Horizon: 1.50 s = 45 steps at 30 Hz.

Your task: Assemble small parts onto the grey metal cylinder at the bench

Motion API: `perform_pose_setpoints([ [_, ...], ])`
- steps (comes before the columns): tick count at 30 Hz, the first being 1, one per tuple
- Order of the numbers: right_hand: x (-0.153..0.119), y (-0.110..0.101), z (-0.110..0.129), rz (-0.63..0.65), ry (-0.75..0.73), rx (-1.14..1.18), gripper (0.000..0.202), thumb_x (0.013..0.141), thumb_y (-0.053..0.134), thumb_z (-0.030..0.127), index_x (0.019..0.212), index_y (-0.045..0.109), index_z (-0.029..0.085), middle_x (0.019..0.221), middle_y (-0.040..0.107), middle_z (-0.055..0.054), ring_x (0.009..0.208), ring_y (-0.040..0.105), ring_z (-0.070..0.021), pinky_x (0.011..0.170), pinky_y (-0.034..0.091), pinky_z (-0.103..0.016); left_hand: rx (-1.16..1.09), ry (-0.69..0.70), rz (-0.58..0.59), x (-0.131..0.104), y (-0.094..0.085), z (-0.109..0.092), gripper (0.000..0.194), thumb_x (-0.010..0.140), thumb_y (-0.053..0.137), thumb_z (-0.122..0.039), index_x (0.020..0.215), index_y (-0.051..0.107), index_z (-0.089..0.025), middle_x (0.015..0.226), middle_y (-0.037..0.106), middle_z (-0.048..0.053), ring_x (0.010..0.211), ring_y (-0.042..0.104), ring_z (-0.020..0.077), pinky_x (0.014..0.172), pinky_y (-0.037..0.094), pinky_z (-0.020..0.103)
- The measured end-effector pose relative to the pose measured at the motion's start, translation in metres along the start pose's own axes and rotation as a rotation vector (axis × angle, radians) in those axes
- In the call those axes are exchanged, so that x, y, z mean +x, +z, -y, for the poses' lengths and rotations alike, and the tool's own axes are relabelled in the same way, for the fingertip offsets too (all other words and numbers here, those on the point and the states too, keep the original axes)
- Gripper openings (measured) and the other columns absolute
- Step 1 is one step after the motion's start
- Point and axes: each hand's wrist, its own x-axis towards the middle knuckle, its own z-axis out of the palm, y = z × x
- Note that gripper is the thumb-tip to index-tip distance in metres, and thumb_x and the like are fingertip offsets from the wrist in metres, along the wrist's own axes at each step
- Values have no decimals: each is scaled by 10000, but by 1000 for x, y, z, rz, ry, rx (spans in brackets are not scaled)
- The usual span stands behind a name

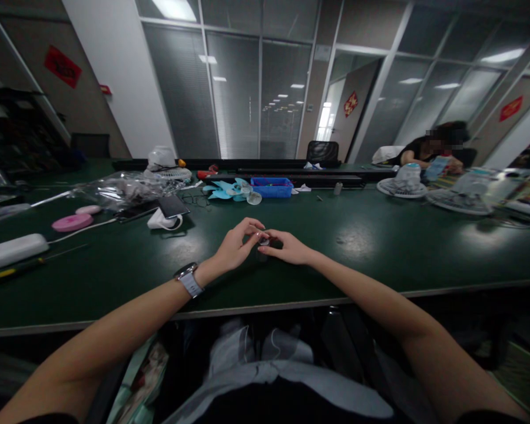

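My left hand (237, 244) and my right hand (288, 247) meet above the green table top (229, 288). Between their fingertips is a small part (264, 240), pale with a dark area, its kind too small to make out. The fingers of both hands are bent and pinch it from either side, partly covering it. A watch with a grey strap (191, 282) is on my left wrist.
Behind my hands stand a blue plastic basket (271, 187) and light-blue fan blades (227, 189). To the left lie clear plastic bags (123, 191), a pink round case (72, 222), a white charger (163, 220), a power strip (15, 252) and a screwdriver. Fan parts (401, 184) and another person (437, 150) are at right.
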Motion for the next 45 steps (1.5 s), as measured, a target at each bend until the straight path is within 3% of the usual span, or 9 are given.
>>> perform_pose_setpoints([
  [4,3,-4,3,-165,70,59,322,814,636,401,1012,661,148,933,688,-54,829,620,-149,789,478,-292,41,-6,-53,0,-1,-3,203,926,482,-323,1068,513,-182,992,658,65,928,632,172,843,476,314],
  [7,3,-7,3,-191,107,45,303,780,665,424,883,691,141,824,694,-47,750,611,-143,736,478,-288,89,-28,-62,1,-2,-2,250,914,500,-370,1083,502,-187,990,642,61,928,617,174,841,466,326],
  [12,3,-7,5,-169,108,42,299,754,691,411,878,702,139,821,701,-46,732,613,-138,722,478,-285,142,-61,74,-2,0,4,699,657,772,-460,1193,409,-196,1032,636,73,962,619,222,833,479,360],
  [14,4,-7,6,-168,92,27,278,751,697,397,864,709,144,827,700,-45,741,618,-139,732,481,-287,153,-79,130,-3,2,6,761,626,791,-459,1220,392,-202,1026,646,76,943,631,234,814,490,370],
  [19,5,-11,9,-169,27,-66,225,781,677,364,792,723,144,823,685,-54,752,620,-145,728,478,-284,154,-112,169,-5,3,7,648,697,743,-421,1211,405,-217,1019,658,68,908,649,230,771,504,363],
  [29,7,-12,10,-122,-79,-180,176,860,600,308,900,707,175,879,679,-46,809,617,-150,770,464,-289,138,-153,167,-4,2,12,528,706,725,-414,1141,502,-211,1048,661,60,921,646,206,807,504,345],
  [35,8,-7,12,-139,-69,-177,169,877,574,302,890,690,179,879,671,-49,833,608,-160,797,463,-302,86,-294,203,-2,1,15,378,678,727,-444,933,604,-193,924,699,34,853,663,208,783,508,341],
  [41,9,-18,11,-256,-15,-86,197,874,565,314,902,687,161,913,683,-61,876,621,-165,815,463,-309,25,-336,193,-1,2,14,346,649,755,-381,902,608,-197,945,708,24,882,661,205,819,494,344],
  [45,4,-35,-5,-125,46,-73,222,840,603,346,908,711,164,912,712,-55,857,636,-168,812,466,-316,-12,-355,201,-2,3,15,338,654,754,-352,912,603,-196,955,713,29,900,665,205,837,492,352],
])
